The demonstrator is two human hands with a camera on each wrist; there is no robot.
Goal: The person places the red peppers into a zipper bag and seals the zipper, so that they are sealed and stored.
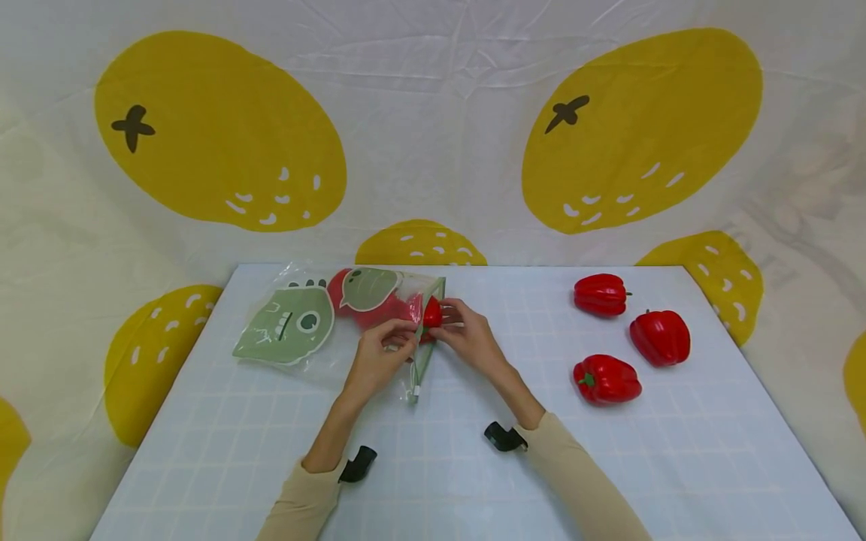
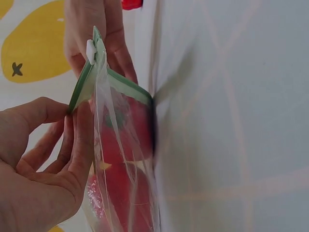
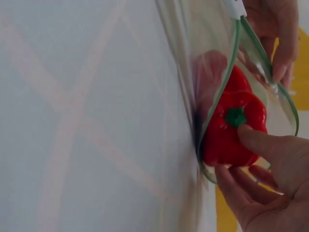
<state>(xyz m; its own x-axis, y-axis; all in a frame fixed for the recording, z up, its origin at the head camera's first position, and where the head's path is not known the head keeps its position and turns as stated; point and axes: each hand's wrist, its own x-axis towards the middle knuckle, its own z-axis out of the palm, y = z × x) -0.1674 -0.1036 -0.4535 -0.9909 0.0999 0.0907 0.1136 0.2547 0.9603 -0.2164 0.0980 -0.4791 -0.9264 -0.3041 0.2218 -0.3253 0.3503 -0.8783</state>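
Observation:
A clear zip bag (image 1: 287, 330) with green cartoon prints and a green zip edge lies on its side at the table's back left. My left hand (image 1: 375, 362) pinches the upper lip of its mouth between thumb and fingers, holding it raised. At the mouth, my right hand (image 1: 476, 342) grips a red bell pepper (image 3: 231, 145), thumb beside its green stem and fingers below. That pepper sits just inside the opening, stem outward. Deeper in the bag, more red bell pepper (image 2: 123, 193) shows through the plastic. A white slider (image 1: 416, 391) sits at the zip's near end.
Three more red bell peppers lie on the right of the table: one at the back (image 1: 601, 294), one farther right (image 1: 660, 338) and one nearer (image 1: 607, 379). A cloth with yellow fruit prints (image 1: 433, 135) hangs behind the table (image 1: 433, 481).

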